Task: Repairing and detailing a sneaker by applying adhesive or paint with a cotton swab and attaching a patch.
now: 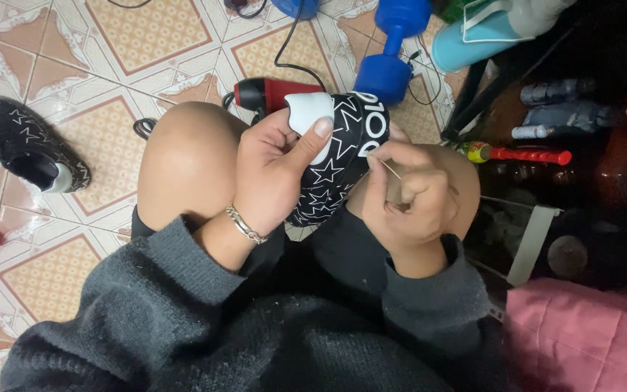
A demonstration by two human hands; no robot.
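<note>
My left hand (273,170) grips a black shoe with white stars (332,167) between my knees, thumb pressed on its white toe cap (308,112). A silver chain bracelet sits on that wrist. My right hand (404,196) pinches a thin needle (384,165) whose tip touches the shoe's side near the white printing. Both forearms wear dark grey knit sleeves.
The matching black shoe (27,145) lies on the patterned tile floor (110,145) at left. A red and black hair dryer (266,93) with black cable and a blue dumbbell (393,51) lie ahead. A light blue container (473,40), dark shelf with bottles (553,109) and pink cloth (582,334) crowd the right.
</note>
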